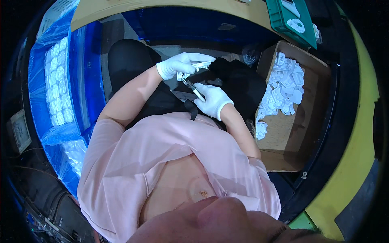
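Note:
Above my lap, my left hand [175, 66] in a white glove is closed on a white plastic part [202, 65]. Another bit of white plastic shows below the fingers, and I cannot tell if it belongs to the same part. My right hand [214, 101], gloved as well, grips a pair of nippers [197, 93] with pale handles. Their dark jaws point up and left, right by the lower edge of the plastic; whether they touch it is too small to tell.
To my right stands an open cardboard box [302, 129] with a heap of white plastic parts [285, 83]. A green crate [277, 24] sits beyond it at the table's [178, 4] right end. On my left, a blue-lined bin [38, 87] holds rows of white pieces [58, 83].

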{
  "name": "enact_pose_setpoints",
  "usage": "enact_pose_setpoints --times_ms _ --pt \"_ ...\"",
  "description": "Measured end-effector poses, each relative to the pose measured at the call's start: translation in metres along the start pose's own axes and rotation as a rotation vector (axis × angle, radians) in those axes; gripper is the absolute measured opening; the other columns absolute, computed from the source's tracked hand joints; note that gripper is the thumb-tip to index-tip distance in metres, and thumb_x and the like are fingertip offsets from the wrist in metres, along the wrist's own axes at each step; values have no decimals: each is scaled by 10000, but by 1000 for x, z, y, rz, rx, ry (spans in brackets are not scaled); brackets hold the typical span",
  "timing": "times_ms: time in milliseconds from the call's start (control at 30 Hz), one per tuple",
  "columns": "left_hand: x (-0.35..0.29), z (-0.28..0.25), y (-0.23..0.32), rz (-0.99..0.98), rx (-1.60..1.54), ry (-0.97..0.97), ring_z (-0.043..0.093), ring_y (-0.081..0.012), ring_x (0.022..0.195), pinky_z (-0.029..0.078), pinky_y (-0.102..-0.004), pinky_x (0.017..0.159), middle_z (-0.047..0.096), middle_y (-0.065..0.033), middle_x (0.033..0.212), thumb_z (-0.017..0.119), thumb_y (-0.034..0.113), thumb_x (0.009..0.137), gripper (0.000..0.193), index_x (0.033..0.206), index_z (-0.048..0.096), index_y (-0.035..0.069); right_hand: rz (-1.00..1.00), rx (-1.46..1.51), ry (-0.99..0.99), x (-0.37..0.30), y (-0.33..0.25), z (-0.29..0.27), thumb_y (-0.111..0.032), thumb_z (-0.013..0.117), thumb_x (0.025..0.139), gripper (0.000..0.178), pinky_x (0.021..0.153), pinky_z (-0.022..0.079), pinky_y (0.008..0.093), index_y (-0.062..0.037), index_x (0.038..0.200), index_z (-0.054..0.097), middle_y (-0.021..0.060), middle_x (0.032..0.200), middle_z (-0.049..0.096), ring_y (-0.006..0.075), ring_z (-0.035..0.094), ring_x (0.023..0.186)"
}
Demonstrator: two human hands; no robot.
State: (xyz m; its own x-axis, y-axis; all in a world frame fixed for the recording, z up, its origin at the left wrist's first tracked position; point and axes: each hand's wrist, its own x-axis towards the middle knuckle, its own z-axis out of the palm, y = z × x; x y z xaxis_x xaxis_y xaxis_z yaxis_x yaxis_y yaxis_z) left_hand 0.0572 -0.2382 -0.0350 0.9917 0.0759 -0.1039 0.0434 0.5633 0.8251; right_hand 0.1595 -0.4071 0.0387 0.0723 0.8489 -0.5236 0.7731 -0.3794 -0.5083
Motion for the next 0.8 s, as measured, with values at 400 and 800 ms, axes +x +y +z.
enact_pose_setpoints --times_ms 400,800 --pt "-1 -5 -13 45 96 -81 491 -204 1190 337 -315 1051 526 -101 1275 716 278 628 787 1346 503 35 83 -141 -154 11 -6 0 -123 531 802 352 832 492 448 -57 1143 587 230 966 649 391 619 926" --pt "4 -16 -10 27 -255 223 613 -284 1066 510 -410 898 558 -128 1256 511 508 912 669 1407 365 83 156 295 377 -19 29 19 -227 638 813 392 818 503 367 -52 1161 592 184 983 660 353 642 903"
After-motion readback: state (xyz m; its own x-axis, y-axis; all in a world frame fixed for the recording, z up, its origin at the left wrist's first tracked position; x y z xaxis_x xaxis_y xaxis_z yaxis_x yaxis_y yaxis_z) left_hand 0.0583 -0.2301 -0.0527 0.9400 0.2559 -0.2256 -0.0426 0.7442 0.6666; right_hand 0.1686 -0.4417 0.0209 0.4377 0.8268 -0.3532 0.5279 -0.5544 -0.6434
